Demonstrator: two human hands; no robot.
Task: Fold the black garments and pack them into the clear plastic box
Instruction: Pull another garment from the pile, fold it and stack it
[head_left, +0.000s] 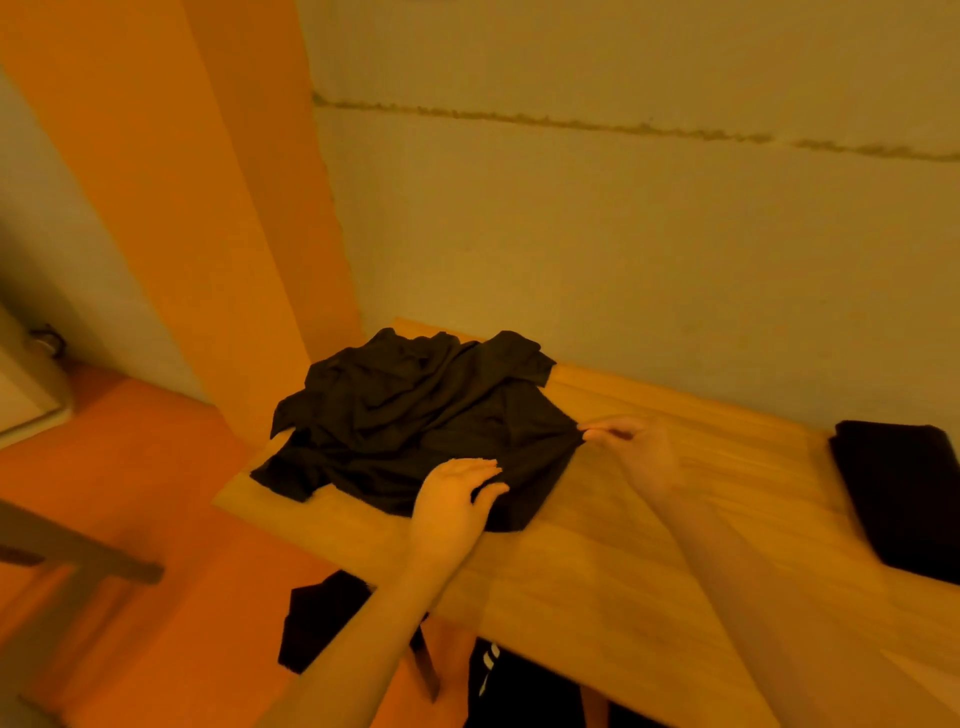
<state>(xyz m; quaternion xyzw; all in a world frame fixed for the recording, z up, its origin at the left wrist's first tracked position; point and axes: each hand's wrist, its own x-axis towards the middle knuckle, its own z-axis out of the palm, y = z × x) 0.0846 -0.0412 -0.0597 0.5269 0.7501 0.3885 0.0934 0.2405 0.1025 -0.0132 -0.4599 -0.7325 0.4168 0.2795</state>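
A crumpled pile of black garments (415, 410) lies at the left end of the wooden table (649, 519). My left hand (452, 499) grips the pile's near edge, thumb on one side and fingers on top of the cloth. My right hand (631, 447) pinches the right corner of the black fabric between fingertips. A folded black garment (904, 493) lies flat at the table's right edge. No clear plastic box is in view.
Another black cloth (317, 618) sits low beneath the table's near left edge, above the orange floor (130, 467). A pale wall stands right behind the table. A grey bar (78, 551) crosses at the lower left, a white object (26, 384) at far left.
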